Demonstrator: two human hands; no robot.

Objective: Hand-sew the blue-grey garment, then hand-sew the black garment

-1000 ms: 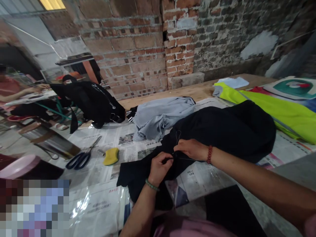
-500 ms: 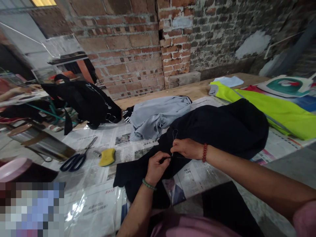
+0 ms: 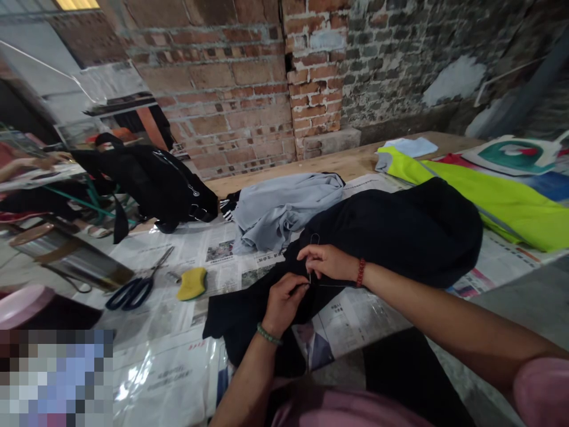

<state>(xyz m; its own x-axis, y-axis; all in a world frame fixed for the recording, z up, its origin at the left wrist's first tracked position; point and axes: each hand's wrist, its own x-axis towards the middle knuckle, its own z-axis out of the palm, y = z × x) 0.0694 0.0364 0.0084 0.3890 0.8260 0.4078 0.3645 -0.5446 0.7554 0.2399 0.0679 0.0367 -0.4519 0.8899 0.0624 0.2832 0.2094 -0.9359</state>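
My left hand (image 3: pixel 284 299) is closed, its thumb and fingertips pinching the black garment (image 3: pixel 249 308) near its narrow end. Close against it, my right hand (image 3: pixel 331 264) is bent over the cloth with its index finger lifted. A thin, pale needle (image 3: pixel 310 277) shows between the fingertips of both hands, the right fingers around its upper part. A fine loop of thread (image 3: pixel 315 238) stands out above the right hand, and a strand runs rightward beneath it. The bulk of the black garment lies bunched to the right.
Scissors (image 3: pixel 136 287), a yellow sponge (image 3: pixel 192 283) and a metal flask (image 3: pixel 73 258) are on the left. Behind lie a black bag (image 3: pixel 155 184) and grey cloth (image 3: pixel 287 204). A neon-yellow garment (image 3: pixel 480 196) and an iron (image 3: pixel 511 155) are at right. Another person's hand (image 3: pixel 44 160) shows far left.
My right hand has shifted slightly left and up, and its index finger has lifted away from the thumb. My left hand keeps its pinch in nearly the same place.
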